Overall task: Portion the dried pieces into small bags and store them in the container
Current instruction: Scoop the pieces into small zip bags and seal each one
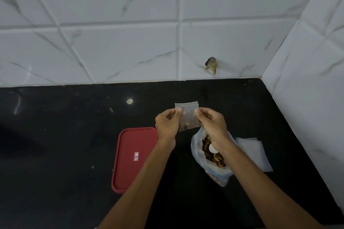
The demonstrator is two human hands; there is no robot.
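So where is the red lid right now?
In the head view the red lid lies flat on the black counter, left of the left hand and its forearm; the big bag of dried pieces sits to the right.

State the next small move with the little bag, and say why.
Probably press the small clear bag shut along its top: the left hand and right hand pinch its upper sides, and dried pieces already lie inside.

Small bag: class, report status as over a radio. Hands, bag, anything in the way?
Left hand and right hand pinch small bag near its top. Few dried pieces inside. Red lid flat at left, nothing in the way.
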